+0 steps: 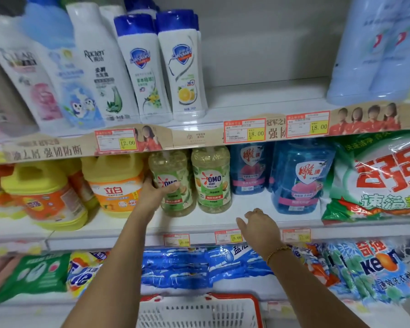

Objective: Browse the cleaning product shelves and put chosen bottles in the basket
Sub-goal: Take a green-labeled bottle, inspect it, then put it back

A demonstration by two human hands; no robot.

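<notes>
we have the left omo bottle (169,165) in our left hand (155,192), and it stands upright on the middle shelf (246,202), touching or nearly touching its twin omo bottle (211,179) on the right and just beside the yellow jug (115,185) on the left. to do this step well, we judge we should draw the bottle straight out toward us and keep it vertical, so it neither drags the twin along nor knocks the jug. the grip sits at mid-height on the label. that looks fair for balance, though a full bottle may be heavy and its plastic smooth, so we would close firmly before lifting. the basket (199,313) waits low in front of us, below the shelves, and the bottle should come down into it base first.

our left arm reaches up and forward from the lower left, wrist bent a little, thumb laid across the front of the label and the other fingers wrapped round the bottle's left side: grasping it. our right arm comes in from the lower right, a bracelet (278,252) on the wrist. our right hand (261,227) hangs over the front of the same shelf, fingers loose and spread, holding nothing; we cannot tell whether it touches the shelf
</notes>
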